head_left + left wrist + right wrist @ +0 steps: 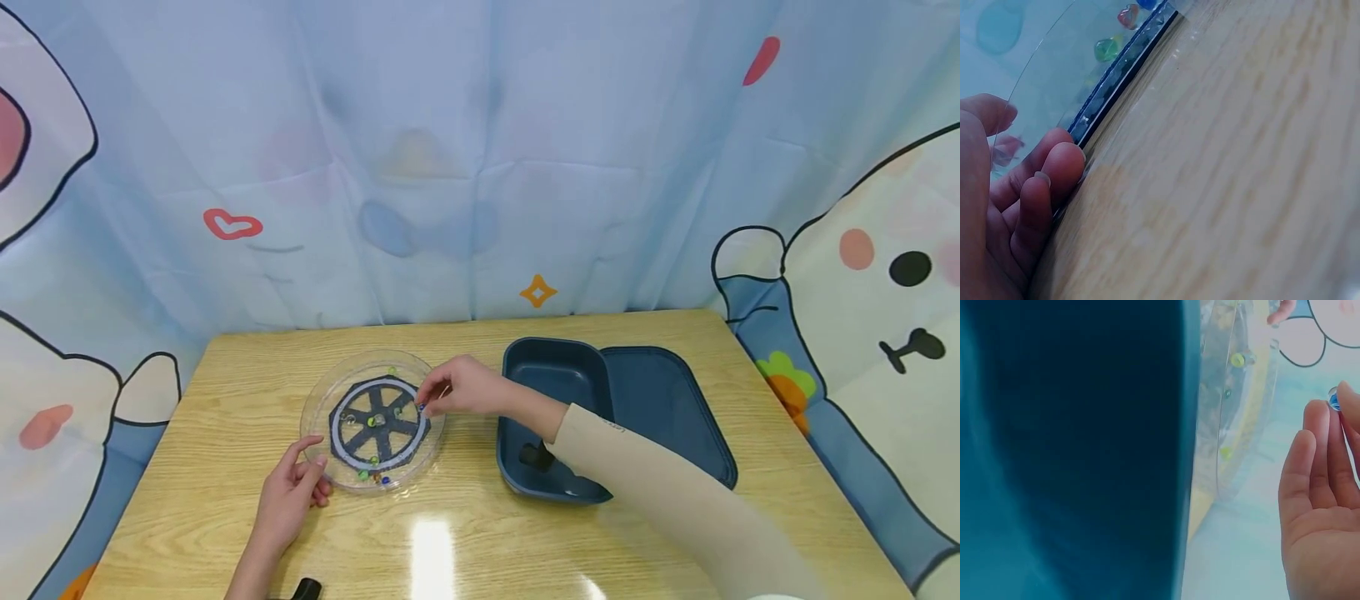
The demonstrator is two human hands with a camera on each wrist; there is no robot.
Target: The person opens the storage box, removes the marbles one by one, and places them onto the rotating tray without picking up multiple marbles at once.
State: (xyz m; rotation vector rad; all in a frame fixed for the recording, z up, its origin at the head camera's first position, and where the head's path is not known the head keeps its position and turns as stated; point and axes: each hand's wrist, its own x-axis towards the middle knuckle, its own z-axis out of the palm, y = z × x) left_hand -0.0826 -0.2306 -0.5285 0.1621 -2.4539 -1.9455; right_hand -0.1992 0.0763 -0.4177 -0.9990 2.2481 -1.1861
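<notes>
A clear round dish (315, 404) with a dark spoked wheel pattern stands on the table at the left in the head view. Several coloured glass marbles lie in it, among them a green marble (1107, 49) and a reddish one (1128, 17). My left hand (291, 490) holds the dish's near left rim, one finger reaching over the edge and others curled against the outside. Over the dish's right side, my right hand (467, 386) pinches a blue marble (1334, 399) between thumb and fingertips.
A dark blue bin (555, 487) is right of the dish, with a black object (536, 456) inside, under my right forearm. Beside it lies a flat dark blue lid (660, 400). A patterned curtain (450, 167) hangs behind the wooden table (360, 554).
</notes>
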